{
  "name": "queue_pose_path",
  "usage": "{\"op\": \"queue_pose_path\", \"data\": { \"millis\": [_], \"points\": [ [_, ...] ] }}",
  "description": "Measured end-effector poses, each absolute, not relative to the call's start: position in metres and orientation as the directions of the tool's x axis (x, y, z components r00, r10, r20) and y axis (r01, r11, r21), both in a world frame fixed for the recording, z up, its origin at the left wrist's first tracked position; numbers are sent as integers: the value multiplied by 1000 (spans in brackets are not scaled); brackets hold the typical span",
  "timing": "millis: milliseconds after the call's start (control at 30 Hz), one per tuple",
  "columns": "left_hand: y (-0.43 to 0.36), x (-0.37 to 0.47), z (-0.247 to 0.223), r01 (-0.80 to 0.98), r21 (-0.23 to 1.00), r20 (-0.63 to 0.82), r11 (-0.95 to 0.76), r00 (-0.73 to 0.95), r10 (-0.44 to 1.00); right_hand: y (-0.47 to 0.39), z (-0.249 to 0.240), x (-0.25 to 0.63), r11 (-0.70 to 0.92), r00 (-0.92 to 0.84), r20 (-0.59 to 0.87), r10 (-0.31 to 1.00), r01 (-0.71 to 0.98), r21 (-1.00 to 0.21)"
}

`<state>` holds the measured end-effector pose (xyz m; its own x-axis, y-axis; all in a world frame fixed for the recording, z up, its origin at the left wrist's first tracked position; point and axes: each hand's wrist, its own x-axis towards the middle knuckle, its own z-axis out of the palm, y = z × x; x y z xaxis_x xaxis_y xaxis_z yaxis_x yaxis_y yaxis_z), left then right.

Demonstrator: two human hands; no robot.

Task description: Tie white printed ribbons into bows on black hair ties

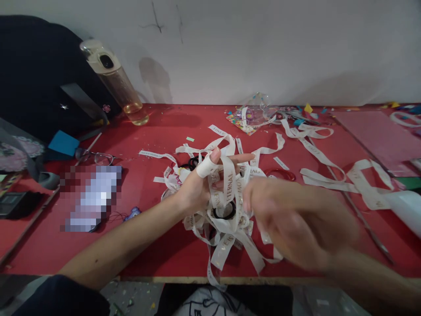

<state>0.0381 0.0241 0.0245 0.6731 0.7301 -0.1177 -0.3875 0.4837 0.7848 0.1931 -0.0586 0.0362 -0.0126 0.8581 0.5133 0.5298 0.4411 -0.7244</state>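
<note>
White ribbon point(229, 182) printed with gold capitals, "ETERNAL" among them, is looped around my left hand point(205, 182). Its thumb points up with a white wrap point(205, 167) around it, and a forefinger stretches to the right; the other fingers are partly behind the ribbon. Blurred by motion, my right hand point(289, 215) is closed, with its fingertips at the ribbon just right of my left hand. Beneath both hands lies a tangled heap of ribbon point(223, 254) with black bands point(225, 210) in it.
More ribbon point(315, 151) trails across the red tabletop point(184, 120) to the right. At the back are a clear plastic packet point(255, 109) and a tilted bottle point(120, 85). Eyeglasses point(100, 158), a pixelated phone-like shape point(95, 197) and a dark bag point(33, 66) are left.
</note>
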Motion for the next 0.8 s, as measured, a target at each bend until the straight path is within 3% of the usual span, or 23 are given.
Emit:
{"op": "queue_pose_path", "data": {
  "millis": [100,133,367,633,800],
  "points": [
    [25,40,19,-383,831,-72,404,646,760,-31,27,189,671,10,763,646,470,-574],
    [26,40,17,-379,846,-62,374,628,776,-24,22,189,677,2,778,629,491,-548],
    [26,40,14,-281,924,-28,261,629,777,-18,-3,188,563,-13,695,719,597,-571],
    [30,37,19,-132,976,-27,171,709,704,-17,-11,194,653,6,803,596,579,-489],
    [30,37,21,-80,997,49,11,711,701,-16,-13,196,646,63,789,611,536,-544]
  ]
}}
